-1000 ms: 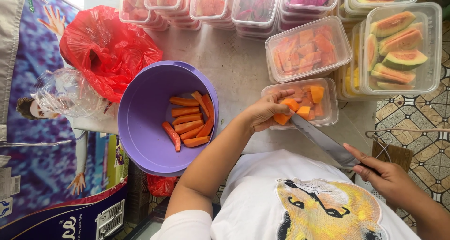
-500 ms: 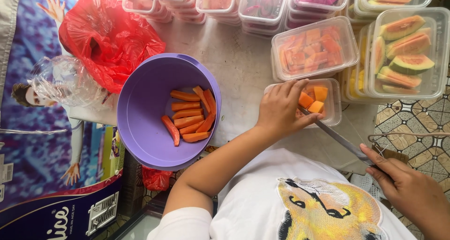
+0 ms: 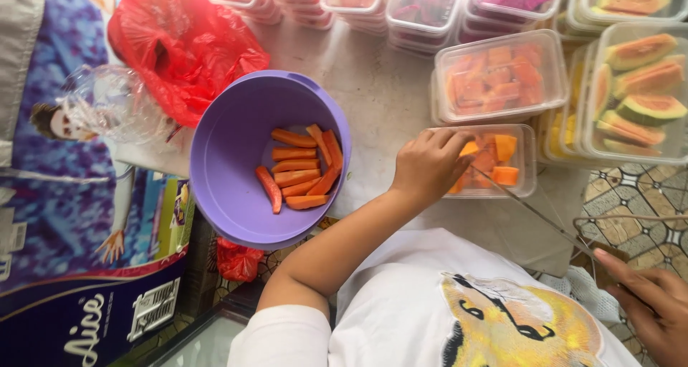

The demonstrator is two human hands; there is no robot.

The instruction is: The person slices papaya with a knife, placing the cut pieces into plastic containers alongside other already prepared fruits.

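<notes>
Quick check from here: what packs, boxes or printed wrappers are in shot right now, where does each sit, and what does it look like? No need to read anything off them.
Large printed pack: left edge, blue and purple, with a figure.
Red plastic bag: top left, crumpled, beside purple bowl.
Open clear tub: under left hand, orange fruit chunks.
Lidded clear tub: behind it, orange cubes.
Lidded tub: far right, green-skinned slices.

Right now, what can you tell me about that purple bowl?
The purple bowl is round, deep and looks like smooth plastic, with a thick rolled rim and a small lip at its far edge. It stands upright on the pale table, partly overhanging the near edge. Inside, against the right wall, lie about ten orange fruit strips; the rest of the inside is bare. A crumpled red plastic bag presses against its far-left rim. Neither hand touches it; the left hand is over a container to its right.
</notes>
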